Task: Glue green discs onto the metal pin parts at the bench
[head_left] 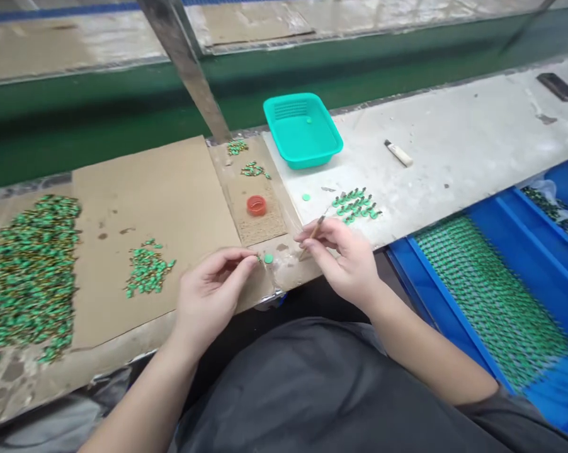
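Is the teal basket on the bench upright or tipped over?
Upright: the teal basket's open top faces up, its inner floor is visible, and a small green disc shows inside.

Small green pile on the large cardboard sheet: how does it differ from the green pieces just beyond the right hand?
The small green pile is jumbled; the green pieces sit spaced in loose rows. The small green pile lies on brown cardboard, the green pieces on a whitish tabletop. Both contain many small, partly green parts.
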Motion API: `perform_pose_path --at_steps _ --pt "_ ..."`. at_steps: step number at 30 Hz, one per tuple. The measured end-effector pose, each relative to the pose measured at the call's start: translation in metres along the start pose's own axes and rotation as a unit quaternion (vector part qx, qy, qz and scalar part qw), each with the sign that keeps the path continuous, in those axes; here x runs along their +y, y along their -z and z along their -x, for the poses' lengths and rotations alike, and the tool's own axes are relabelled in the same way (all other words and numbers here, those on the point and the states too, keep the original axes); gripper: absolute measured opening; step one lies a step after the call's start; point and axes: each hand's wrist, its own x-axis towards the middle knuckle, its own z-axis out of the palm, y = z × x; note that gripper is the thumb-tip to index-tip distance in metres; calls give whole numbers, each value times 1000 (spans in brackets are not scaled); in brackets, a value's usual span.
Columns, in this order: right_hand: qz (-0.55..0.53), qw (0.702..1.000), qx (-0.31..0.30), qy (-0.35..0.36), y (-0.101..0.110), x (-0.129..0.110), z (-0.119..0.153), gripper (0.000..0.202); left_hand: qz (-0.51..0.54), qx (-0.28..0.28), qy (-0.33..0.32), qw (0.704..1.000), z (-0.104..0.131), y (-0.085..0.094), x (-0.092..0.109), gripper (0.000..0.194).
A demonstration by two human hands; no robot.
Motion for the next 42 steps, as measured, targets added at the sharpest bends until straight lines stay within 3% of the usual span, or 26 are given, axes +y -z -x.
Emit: perform_pose_path --at_steps 4,23,32,42 --pt "77 996 -33 40 0 3 0 8 -77 10 -35 996 -4 -16 -15 22" --pt "83 996 -41 19 3 14 4 15 -173 -18 -180 968 -10 -14 -27 11" --pt "149 984 -57 75 9 6 4 15 -183 -25 -211 960 -8 -14 -23 9" --pt "188 973 -136 2 13 10 3 18 -187 -86 -230 951 -24 -1 -23 12"
